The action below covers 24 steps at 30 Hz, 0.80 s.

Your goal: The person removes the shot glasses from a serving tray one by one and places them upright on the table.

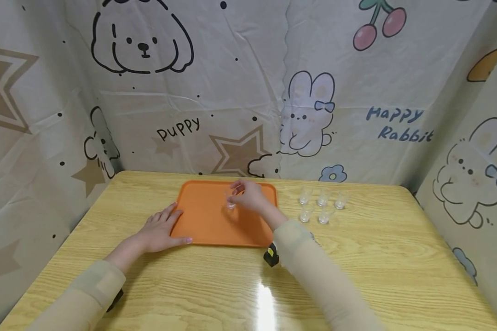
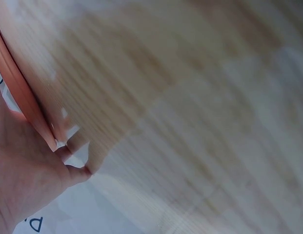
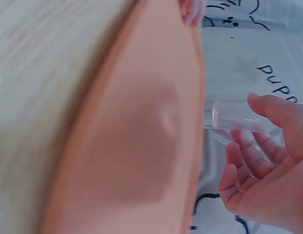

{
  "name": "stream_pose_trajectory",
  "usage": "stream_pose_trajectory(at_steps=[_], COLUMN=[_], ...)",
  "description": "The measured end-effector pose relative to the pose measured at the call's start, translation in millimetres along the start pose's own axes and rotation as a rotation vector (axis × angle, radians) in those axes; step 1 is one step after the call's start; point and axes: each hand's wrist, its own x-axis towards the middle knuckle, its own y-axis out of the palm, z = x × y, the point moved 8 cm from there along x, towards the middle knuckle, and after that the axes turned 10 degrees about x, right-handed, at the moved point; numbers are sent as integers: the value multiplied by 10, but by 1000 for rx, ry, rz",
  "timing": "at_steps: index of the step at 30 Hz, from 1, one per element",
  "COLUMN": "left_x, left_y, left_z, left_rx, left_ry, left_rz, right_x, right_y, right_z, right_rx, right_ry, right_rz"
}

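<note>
My right hand (image 1: pixel 248 196) reaches over the orange tray (image 1: pixel 215 230) and pinches a small clear shot glass (image 1: pixel 230 204) near its rim. In the right wrist view, thumb and fingertips sit at one end of the shot glass (image 3: pixel 229 115), its thick base pointing toward the tray. At the tray's front left corner lies my left hand (image 1: pixel 159 230), fingers spread along the left edge and thumb by the front edge. The left wrist view shows that hand (image 2: pixel 29 170) against the tray's rim (image 2: pixel 19 87).
To the right of the tray, several clear shot glasses (image 1: pixel 324 216) stand in two rows on the wooden table (image 1: pixel 381 248). A printed cloth (image 1: pixel 240 92) hangs behind the table and along both sides.
</note>
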Motion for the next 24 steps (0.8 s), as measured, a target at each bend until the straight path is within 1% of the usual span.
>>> stream_pose_trajectory(at_steps=[5,11,16,24], left_x=[1,-9,15,65], left_y=[31,25,74,110], left_z=[18,2,46,85], left_rx=[-5,-6,-8,-13], left_ry=[1,20,-4,-9], left_rz=[6,-19,-1,3], right_x=[-59,-128,-216,-419], right_y=[-153,-353,-540,-910], right_z=[158,327,480,681], right_rx=[-55,-46,-41,-64], right_ry=[-30,-89,-130,-128], right_rz=[26,41,52,62])
